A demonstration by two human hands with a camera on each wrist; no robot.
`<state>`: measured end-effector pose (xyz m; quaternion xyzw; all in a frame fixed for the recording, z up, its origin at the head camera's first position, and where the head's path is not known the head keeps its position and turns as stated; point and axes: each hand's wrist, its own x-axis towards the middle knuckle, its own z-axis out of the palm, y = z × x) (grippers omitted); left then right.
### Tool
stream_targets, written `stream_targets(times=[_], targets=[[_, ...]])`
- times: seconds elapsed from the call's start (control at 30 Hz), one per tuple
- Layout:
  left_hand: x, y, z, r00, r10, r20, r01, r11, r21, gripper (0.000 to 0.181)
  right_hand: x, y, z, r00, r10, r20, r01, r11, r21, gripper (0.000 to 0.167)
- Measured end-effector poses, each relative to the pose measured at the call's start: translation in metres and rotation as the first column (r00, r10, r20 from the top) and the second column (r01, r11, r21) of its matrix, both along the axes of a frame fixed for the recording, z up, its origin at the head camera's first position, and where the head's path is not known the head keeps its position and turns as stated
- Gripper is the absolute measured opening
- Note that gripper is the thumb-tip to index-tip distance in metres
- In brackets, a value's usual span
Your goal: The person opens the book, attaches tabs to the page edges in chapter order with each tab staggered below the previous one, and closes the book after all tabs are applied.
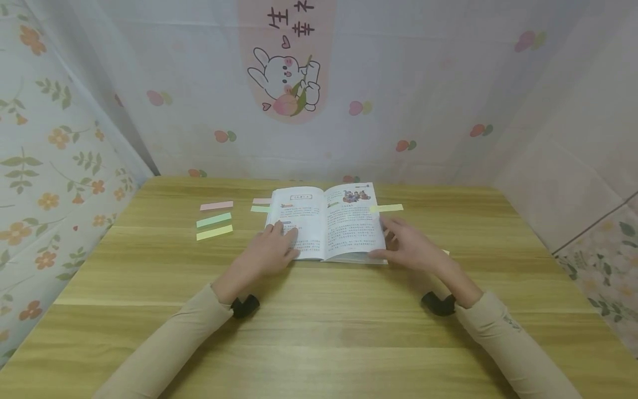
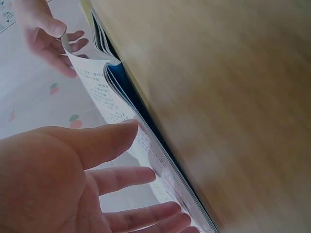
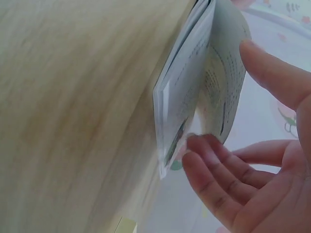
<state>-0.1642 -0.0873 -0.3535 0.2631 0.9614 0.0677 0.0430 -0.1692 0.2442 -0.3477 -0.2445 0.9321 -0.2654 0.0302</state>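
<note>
Wooden table (image 1: 319,332), paper strips (image 1: 214,220) beside book (image 1: 336,227)

A wooden table (image 1: 319,332) bears an open book (image 1: 349,230) near its far edge; toward the far left corner, pink, green and yellow strips (image 1: 214,220); nearer the right edge, a mostly hidden yellow thing (image 1: 446,252).

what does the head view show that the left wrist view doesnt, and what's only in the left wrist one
Only the head view shows the loose pink strip, loose green strip and loose yellow strip left of the open book, plus the rabbit print. Only the left wrist view shows the blue layer under the book's pages. Both show the book, left hand and right hand.
</note>
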Motion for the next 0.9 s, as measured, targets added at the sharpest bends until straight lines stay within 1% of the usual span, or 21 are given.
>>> stream_targets(times=[0.13, 0.27, 0.33, 0.37, 0.43, 0.53, 0.67, 0.73, 0.83, 0.9], targets=[[0.000, 0.000, -0.001, 1.000, -0.004, -0.005, 0.004, 1.000, -0.008, 0.043, -0.001, 0.000, 0.002, 1.000, 0.003, -0.006, -0.004, 0.999, -0.036, 0.071], [-0.001, 0.000, -0.002, 1.000, -0.005, -0.005, 0.005, 1.000, -0.012, 0.044, -0.001, -0.002, 0.005, 0.999, -0.009, 0.034, 0.012, 0.993, -0.116, 0.056], [-0.001, 0.000, -0.002, 1.000, -0.003, -0.001, 0.003, 1.000, -0.007, 0.045, -0.001, -0.003, 0.006, 0.998, -0.015, 0.059, 0.023, 0.988, -0.151, 0.054], [-0.001, 0.000, -0.002, 1.000, -0.002, 0.001, 0.002, 1.000, -0.002, 0.044, -0.001, -0.004, 0.007, 0.998, -0.011, 0.068, 0.023, 0.986, -0.166, 0.054], [-0.001, -0.001, -0.002, 1.000, -0.001, 0.004, 0.001, 1.000, 0.005, 0.042, -0.001, -0.005, 0.009, 0.996, 0.000, 0.084, 0.016, 0.982, -0.188, 0.062], [-0.001, -0.001, -0.002, 1.000, -0.003, 0.000, 0.003, 1.000, 0.011, 0.040, -0.001, -0.008, 0.011, 0.995, 0.016, 0.098, 0.005, 0.977, -0.215, 0.069], [-0.001, -0.001, -0.002, 1.000, -0.006, -0.008, 0.006, 1.000, 0.014, 0.038, 0.000, -0.013, 0.014, 0.992, 0.001, 0.127, 0.035, 0.959, -0.280, 0.073], [-0.001, -0.001, -0.002, 1.000, -0.005, -0.008, 0.005, 1.000, 0.014, 0.038, 0.000, -0.016, 0.015, 0.989, -0.021, 0.147, 0.067, 0.946, -0.318, 0.073], [-0.002, -0.001, -0.002, 1.000, -0.003, -0.002, 0.003, 1.000, 0.016, 0.038, 0.000, -0.018, 0.016, 0.981, -0.052, 0.184, 0.119, 0.921, -0.370, 0.065], [-0.002, 0.000, -0.003, 1.000, -0.002, 0.003, 0.002, 1.000, 0.015, 0.038, 0.000, -0.019, 0.016, 0.976, -0.071, 0.208, 0.149, 0.910, -0.387, 0.060]])
